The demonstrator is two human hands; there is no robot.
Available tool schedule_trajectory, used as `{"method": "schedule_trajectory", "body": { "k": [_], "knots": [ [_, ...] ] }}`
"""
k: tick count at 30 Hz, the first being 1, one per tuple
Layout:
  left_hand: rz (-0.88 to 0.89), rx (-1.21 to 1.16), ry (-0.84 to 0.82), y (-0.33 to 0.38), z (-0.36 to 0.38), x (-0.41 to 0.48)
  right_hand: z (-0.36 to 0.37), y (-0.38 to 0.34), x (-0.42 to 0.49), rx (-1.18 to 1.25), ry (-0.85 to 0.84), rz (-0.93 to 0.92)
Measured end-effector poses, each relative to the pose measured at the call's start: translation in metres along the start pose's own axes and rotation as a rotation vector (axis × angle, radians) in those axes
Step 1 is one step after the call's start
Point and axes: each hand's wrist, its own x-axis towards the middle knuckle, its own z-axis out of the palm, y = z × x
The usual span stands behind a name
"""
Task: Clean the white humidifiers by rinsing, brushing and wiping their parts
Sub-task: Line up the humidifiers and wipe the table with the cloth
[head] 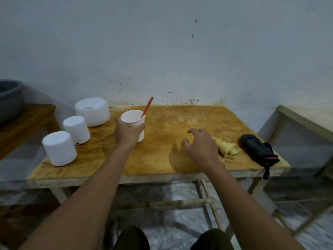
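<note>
Head view: left hand (pixel 128 131) around cup (pixel 133 121)

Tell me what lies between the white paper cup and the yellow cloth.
Only the open right hand above bare wooden tabletop, in the head view.

Left hand (pixel 128 131) curled in a grip; right hand (pixel 201 147) hovers, fingers (pixel 193 131) spread, both arms outstretched.

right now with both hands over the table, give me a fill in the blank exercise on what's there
1. The left hand grips a white ____ holding a red-handled brush.
2. The number of white humidifiers standing on the table is ____.
3. The right hand hovers open, holding ____.
4. The yellow cloth lies left of a ____ pouch.

Missing words: cup; three; nothing; black
</note>
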Motion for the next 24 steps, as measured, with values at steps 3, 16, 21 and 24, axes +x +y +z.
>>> {"method": "schedule_trajectory", "body": {
  "k": [3, 16, 21, 24],
  "knots": [
    [0.086, -0.035, -0.028, 0.018, 0.007, -0.006, -0.002, 0.030, 0.010, -0.102, 0.005, 0.175],
    [0.213, -0.066, -0.223, 0.056, 0.060, -0.045, 0.002, 0.099, 0.029, -0.168, -0.075, 0.191],
    [0.219, -0.091, -0.304, 0.064, 0.090, -0.053, -0.019, 0.112, 0.048, 0.110, -0.028, 0.180],
    [0.230, -0.095, -0.336, 0.072, 0.110, -0.055, -0.037, 0.124, 0.072, 0.093, 0.103, 0.179]
  ]
}}
